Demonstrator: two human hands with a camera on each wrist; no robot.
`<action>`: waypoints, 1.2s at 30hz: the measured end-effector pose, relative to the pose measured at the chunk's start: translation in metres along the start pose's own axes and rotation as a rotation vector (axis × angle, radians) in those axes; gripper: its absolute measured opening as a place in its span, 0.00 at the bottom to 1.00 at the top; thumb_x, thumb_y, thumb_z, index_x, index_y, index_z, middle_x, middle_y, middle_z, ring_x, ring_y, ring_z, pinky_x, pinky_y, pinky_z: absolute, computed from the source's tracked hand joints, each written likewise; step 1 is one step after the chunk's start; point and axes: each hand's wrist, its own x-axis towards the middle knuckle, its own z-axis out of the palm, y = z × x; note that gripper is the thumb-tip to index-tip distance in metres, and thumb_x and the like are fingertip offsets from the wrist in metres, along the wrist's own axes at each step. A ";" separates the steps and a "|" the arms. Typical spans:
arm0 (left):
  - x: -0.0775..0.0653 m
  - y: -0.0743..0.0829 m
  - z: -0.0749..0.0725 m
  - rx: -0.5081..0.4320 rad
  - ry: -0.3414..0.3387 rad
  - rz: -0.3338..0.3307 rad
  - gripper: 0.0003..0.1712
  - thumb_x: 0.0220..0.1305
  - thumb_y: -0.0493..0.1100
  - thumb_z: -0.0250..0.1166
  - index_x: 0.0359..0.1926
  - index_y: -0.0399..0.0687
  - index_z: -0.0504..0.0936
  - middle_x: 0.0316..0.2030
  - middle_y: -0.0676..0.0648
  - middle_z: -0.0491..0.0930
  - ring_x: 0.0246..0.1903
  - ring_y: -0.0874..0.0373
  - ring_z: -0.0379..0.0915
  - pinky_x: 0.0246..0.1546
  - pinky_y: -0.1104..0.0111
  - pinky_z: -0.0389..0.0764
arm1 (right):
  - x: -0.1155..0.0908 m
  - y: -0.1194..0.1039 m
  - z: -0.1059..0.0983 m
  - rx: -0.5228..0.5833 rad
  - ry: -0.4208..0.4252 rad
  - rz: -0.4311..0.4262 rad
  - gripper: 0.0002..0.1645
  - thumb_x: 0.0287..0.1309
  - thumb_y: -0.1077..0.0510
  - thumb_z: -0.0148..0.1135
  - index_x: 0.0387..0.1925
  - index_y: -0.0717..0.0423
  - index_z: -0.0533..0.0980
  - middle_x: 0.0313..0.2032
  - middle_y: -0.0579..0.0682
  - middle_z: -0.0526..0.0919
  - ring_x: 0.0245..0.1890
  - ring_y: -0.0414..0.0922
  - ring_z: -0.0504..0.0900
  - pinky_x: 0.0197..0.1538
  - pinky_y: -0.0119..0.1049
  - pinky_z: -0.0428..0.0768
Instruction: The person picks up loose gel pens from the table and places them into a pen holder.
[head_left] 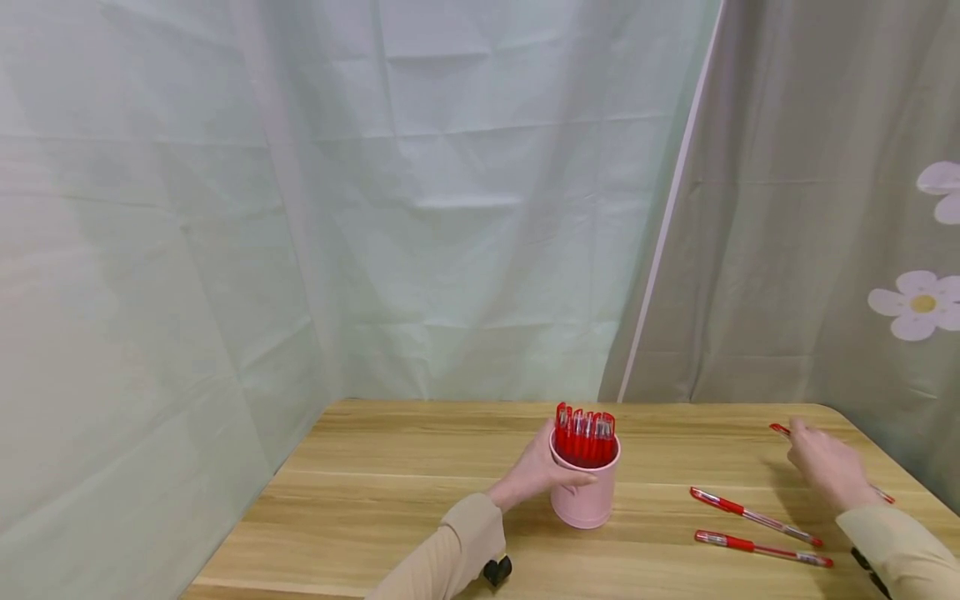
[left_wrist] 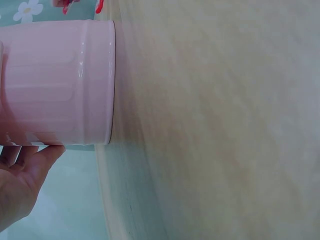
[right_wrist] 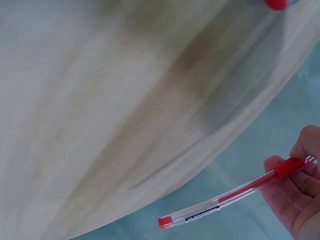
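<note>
My left hand [head_left: 551,467] grips a pink pen cup [head_left: 583,504] that stands upright on the table, its thumb across the front just under the rim. Several red-capped pens [head_left: 585,437] stand packed inside, caps up. In the left wrist view, the cup [left_wrist: 55,85] fills the upper left, with fingers [left_wrist: 37,167] against its side. Over at the right, my right hand [head_left: 828,467] pinches a clear-barrelled pen with red fittings [right_wrist: 240,192] by its red grip section, between thumb and fingers. Two more red pens, an upper one [head_left: 757,517] and a lower one [head_left: 763,548], lie on the table between the hands.
The wood-grain table [head_left: 390,483] has rounded far corners. A pale green curtain [head_left: 480,250] hangs behind it and on the left, and a grey curtain [head_left: 765,250] with white flowers hangs at the right.
</note>
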 end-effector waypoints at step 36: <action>0.008 -0.025 -0.001 0.005 0.013 -0.034 0.43 0.43 0.39 0.74 0.59 0.55 0.58 0.49 0.57 0.68 0.46 0.60 0.67 0.32 0.64 0.78 | 0.033 -0.076 -0.012 0.081 0.310 -0.261 0.19 0.40 0.73 0.59 0.35 0.60 0.63 0.19 0.47 0.71 0.12 0.38 0.60 0.12 0.32 0.58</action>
